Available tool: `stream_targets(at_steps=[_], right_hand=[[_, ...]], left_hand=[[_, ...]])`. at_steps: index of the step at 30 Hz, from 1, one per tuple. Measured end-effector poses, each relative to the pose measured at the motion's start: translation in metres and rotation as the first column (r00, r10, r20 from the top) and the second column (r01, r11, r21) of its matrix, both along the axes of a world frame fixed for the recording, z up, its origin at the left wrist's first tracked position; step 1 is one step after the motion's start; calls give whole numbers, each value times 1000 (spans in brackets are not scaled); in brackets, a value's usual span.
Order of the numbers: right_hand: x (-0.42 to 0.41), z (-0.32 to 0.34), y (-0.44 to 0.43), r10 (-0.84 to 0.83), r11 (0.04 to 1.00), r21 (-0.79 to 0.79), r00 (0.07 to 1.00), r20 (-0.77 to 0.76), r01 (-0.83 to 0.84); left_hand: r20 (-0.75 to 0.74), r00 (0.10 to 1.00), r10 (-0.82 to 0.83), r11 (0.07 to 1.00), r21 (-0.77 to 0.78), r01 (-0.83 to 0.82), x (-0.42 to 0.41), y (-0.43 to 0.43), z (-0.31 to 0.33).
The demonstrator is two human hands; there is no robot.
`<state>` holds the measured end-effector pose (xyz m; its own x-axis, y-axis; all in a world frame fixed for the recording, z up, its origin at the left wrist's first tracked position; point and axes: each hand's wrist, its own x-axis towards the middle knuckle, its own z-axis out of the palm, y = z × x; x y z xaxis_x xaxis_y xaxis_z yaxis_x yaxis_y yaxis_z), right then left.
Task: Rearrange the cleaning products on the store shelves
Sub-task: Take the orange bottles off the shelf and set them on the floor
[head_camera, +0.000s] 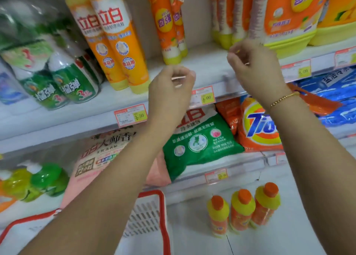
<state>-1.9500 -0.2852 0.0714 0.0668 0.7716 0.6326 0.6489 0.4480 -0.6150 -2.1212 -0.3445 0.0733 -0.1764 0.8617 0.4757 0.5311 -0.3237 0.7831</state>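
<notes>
The tall orange bottles (119,48) and the three small bottles (242,208) nearer are glossy plastic with slick printed labels, and the green bottles (57,81) at far left sit under clear, shiny film. The green bag (200,141) and orange bag (258,127) are smooth, creased plastic film. The shelf (57,120) is white and matt, probably painted metal; the price tags (131,115) look like paper, the basket (152,216) is plastic lattice, and the bracelet (283,99) is bright gold-coloured metal.

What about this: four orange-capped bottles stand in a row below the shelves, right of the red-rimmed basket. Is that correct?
Not quite. There are three orange-capped bottles, not four. The head view shows them in a row below the shelves, right of the red-rimmed basket.
</notes>
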Motion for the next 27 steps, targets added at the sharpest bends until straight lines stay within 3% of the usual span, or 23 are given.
stream_targets(at_steps=[3, 5, 8, 11, 16, 21, 24, 27], right_hand=[[-10, -7, 33, -191, 979, -9, 937, 294, 203], [-23, -14, 42, -275, 960, 61, 878, 391, 273], [-35, -25, 51, -311, 950, 68, 893, 324, 306], [-37, -32, 54, -359, 933, 137, 889, 284, 333], [-37, -33, 54, -373, 927, 144, 882, 288, 345], [-33, -28, 43, -142, 989, 53, 989, 46, 140], [-34, -22, 22, 15, 999, 46, 996, -91, -11], [-35, -14, 3, 59, 997, 58, 991, -123, -52]], left_hand=[[17, 995, 99, 994, 38, -100, -12, 67, 19], [-6, 983, 184, 983, 22, -184, -19, 108, 29], [-60, 966, 252, 963, -81, -256, -24, 159, 36], [57, 968, 245, 957, -173, -232, -24, 190, 44], [137, 960, 246, 962, -156, -224, -23, 221, 56], [201, 962, 187, 980, -103, -169, -20, 205, 56], [210, 975, 71, 997, -29, -66, -20, 167, 51], [149, 988, -41, 995, 101, 26, -17, 114, 44]])
